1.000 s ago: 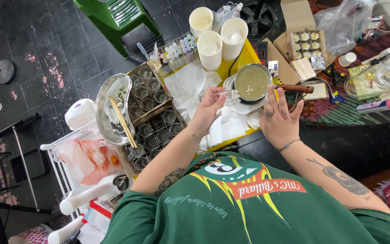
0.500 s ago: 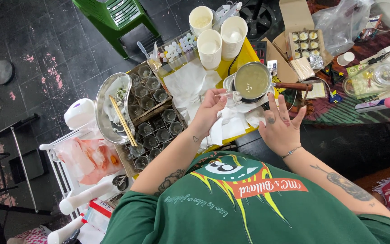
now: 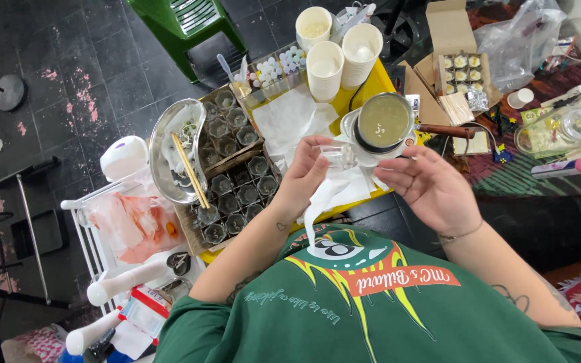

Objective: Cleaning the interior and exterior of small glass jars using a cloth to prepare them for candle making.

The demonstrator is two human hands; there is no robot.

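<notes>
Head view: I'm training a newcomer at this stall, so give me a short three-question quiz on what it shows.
1. True or false: the left hand holds a small clear glass cup together with a white tissue.
2. What lies across the metal bowl on the left?
A. a spoon
B. wooden chopsticks
C. a knife
3. Fill in: the tall paper cups at the far edge of the yellow table are ___ in colour.

Key: 1 true; 2 B; 3 white. The right hand is open and holds nothing, beside the cup.
</notes>
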